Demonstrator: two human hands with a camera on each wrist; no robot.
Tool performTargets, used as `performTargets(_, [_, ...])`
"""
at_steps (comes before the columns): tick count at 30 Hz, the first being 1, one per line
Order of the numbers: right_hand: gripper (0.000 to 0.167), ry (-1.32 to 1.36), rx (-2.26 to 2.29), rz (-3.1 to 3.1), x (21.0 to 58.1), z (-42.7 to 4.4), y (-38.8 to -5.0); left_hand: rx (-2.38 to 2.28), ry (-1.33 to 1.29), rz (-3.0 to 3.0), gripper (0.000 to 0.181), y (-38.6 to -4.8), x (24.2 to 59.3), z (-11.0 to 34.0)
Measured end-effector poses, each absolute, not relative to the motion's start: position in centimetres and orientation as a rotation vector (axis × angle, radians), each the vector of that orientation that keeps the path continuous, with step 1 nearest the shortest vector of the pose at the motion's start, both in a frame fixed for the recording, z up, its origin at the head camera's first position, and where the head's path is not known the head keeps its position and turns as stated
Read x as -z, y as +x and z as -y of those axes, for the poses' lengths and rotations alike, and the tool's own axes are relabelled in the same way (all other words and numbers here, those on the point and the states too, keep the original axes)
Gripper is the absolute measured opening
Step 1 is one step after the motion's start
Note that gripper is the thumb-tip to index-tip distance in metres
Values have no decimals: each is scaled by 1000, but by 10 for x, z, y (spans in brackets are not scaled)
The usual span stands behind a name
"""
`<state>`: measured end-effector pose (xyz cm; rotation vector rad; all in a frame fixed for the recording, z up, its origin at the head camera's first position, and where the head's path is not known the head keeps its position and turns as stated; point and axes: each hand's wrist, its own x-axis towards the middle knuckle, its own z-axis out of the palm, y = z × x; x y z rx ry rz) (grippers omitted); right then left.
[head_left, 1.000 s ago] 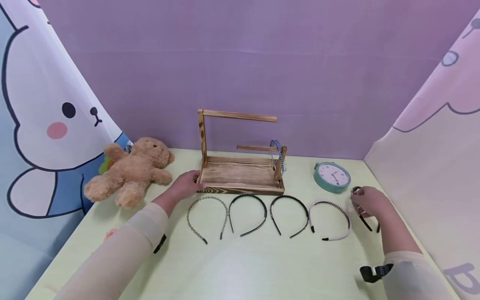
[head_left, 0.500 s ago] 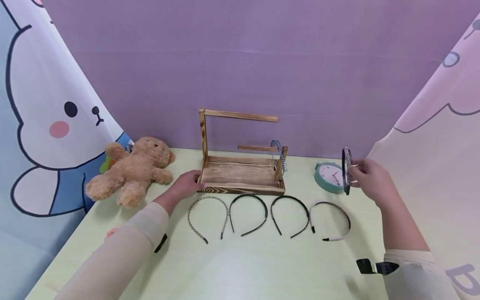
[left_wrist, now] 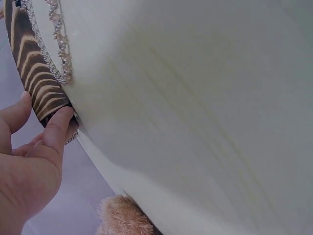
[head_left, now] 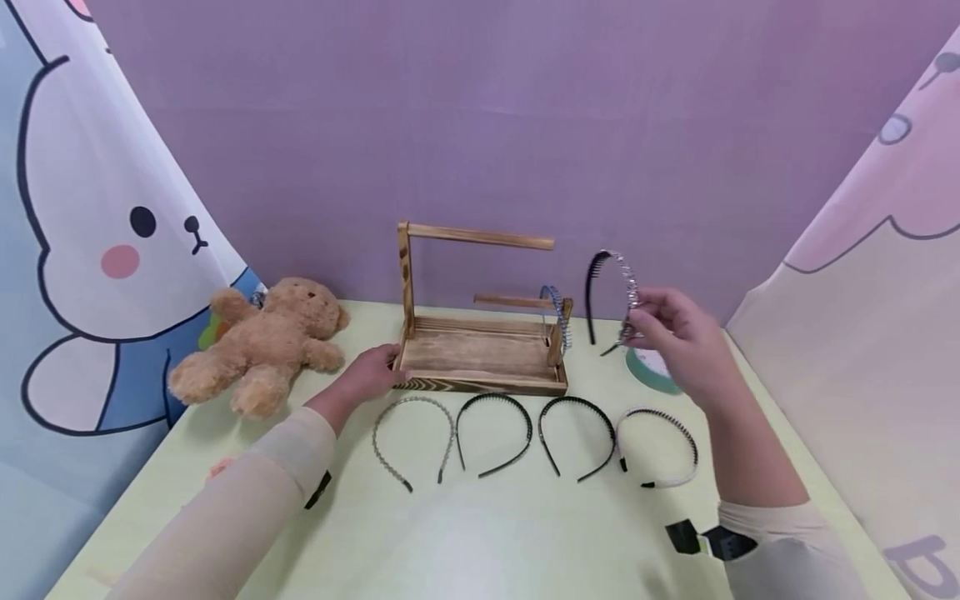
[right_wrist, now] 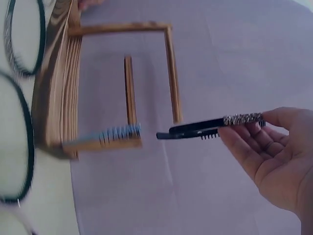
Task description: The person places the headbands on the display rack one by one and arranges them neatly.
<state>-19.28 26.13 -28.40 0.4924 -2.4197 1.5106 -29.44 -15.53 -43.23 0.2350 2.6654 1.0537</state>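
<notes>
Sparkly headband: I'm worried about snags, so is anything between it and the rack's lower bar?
Yes: the post at the right end of the lower bar, with the blue headband hanging there. Nothing visible stands between the sparkly headband and the upper bar's free end.

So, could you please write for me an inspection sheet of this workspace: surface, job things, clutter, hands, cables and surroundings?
Surface: pale table, with a bright patch of glare toward its front.
Job things: wooden rack, with a blue headband over its lower bar; four headbands lie in a row in front.
Clutter: teddy bear left of the rack; teal clock on the right, partly hidden.
Left hand: grips the rack's left end.
Right hand: pinches a glittery black headband, raised off the table.
Cables: nothing seen.
Surroundings: purple backdrop behind, printed cloths at both sides.
</notes>
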Motion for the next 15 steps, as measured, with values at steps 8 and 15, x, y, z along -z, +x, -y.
performTargets(8, [33,620,-1687,2454,295,-208,-207,-1030,224,-2673,64,-296,435,156])
performTargets(15, [28,695,-1773,2480,313,-159,-225,-1034,206,-2668,64,-295,434,156])
